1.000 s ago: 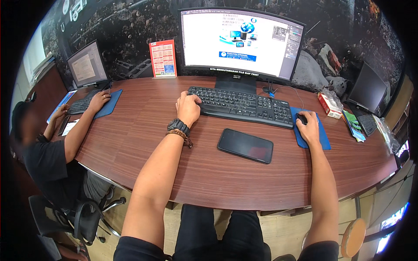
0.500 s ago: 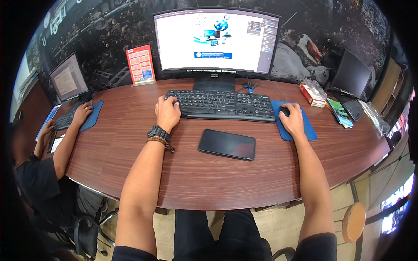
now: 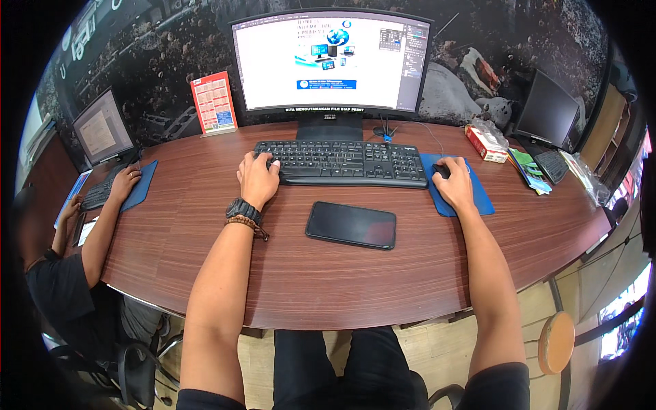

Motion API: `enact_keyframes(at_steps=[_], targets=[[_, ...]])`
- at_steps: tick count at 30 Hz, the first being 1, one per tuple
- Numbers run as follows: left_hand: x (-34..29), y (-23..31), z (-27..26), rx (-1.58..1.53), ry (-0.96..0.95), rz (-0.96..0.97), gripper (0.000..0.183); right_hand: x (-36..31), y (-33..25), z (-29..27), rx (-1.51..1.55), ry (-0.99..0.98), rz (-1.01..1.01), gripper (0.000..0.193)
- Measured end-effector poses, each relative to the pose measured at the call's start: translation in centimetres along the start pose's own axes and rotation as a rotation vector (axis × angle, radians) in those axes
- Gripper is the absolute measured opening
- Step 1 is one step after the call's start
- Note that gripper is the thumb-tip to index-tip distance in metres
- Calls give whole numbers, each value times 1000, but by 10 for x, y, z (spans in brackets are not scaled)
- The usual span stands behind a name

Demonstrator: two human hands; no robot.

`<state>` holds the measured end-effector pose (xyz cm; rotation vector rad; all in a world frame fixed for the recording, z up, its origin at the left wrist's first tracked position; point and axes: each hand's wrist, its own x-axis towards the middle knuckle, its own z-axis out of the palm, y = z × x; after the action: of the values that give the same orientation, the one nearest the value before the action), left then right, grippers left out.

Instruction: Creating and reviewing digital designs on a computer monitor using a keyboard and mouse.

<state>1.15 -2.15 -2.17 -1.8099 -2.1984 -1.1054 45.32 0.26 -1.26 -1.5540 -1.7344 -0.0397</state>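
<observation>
My left hand (image 3: 259, 182) rests on the left end of a black keyboard (image 3: 342, 164), its fingers stretched over the keys. A dark watch and a beaded bracelet circle that wrist. To the keyboard's right, my right hand (image 3: 456, 186) is closed over a black computer mouse (image 3: 441, 171), which stands on a blue mouse pad (image 3: 480, 197). Between my forearms a black smartphone (image 3: 351, 225) lies flat with a dark screen. Behind the keyboard, a wide curved monitor (image 3: 266, 75) displays a layout with a blue globe, computers and a blue banner.
At the left, another person's hand (image 3: 126, 182) is by a second keyboard (image 3: 100, 193) and monitor (image 3: 102, 133). A red desk calendar (image 3: 214, 104) stands left of my monitor. Right of it are a red-and-white box (image 3: 486, 145), leaflets (image 3: 529, 171) and a dark monitor (image 3: 548, 113).
The heading text above the globe on the monitor has become larger and clearer. The whole view has shifted slightly; both my hands keep their places on the keyboard and mouse.
</observation>
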Motion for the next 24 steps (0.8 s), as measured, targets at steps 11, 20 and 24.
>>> enact_keyframes(at_steps=[11,20,24], targets=[[1,-3,2,5,0,6,36,-1,0,0,5,-2,5,34],[0,-3,2,14,13,20,37,1,1,1,-4,8,-5,34],[-2,2,0,28,13,19,37,1,2,1,-5,13,-14,34]])
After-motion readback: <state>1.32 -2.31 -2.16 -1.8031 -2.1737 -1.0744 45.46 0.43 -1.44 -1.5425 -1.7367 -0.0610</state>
